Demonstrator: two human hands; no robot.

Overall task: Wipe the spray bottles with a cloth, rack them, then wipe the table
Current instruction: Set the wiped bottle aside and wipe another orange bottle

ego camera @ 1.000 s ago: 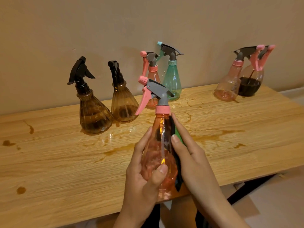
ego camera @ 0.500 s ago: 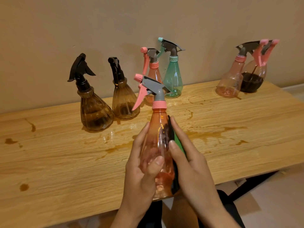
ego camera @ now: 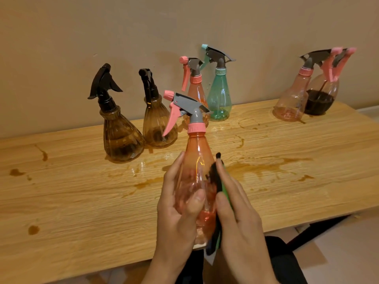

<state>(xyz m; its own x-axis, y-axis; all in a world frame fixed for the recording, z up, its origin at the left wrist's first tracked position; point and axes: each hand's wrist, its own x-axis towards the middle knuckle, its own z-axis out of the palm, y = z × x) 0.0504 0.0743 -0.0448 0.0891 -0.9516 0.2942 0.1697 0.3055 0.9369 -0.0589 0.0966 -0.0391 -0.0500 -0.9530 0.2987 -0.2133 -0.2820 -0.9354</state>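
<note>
- Presently, an orange spray bottle (ego camera: pixel 195 160) with a pink collar, a pink trigger and a grey head is held upright over the near edge of the table (ego camera: pixel 82 201), nozzle turned to the left.
- The bottle's lower body is gripped by the left hand (ego camera: pixel 176 214); the thumb is laid across the front and the fingers are curled round the left side.
- A cloth (ego camera: pixel 214 179), dark on one face and green on the other, is pinched between the thumb and fingers of the right hand (ego camera: pixel 240 218) and pressed against the bottle's right side. One corner is seen hanging below the bottle's base.
- Six further bottles are stood upright at the back of the table, along the wall (ego camera: pixel 143 27).
- At the left, two ribbed brown bottles (ego camera: pixel 121 138) with black heads are set just beside each other.
- At the centre, a pink bottle (ego camera: pixel 195 89) and a green bottle (ego camera: pixel 219 99) are placed side by side, behind the held one.
- At the right, a pale pink bottle (ego camera: pixel 293 101) is stood against a bottle of dark liquid (ego camera: pixel 320 97); whether they touch cannot be told.
- Any label, brand or lettering on the bodies and collars is too small to be read.
- Brown stains (ego camera: pixel 266 165) and wet patches are noted across the wooden tabletop, with separate drops towards its left end.
</note>
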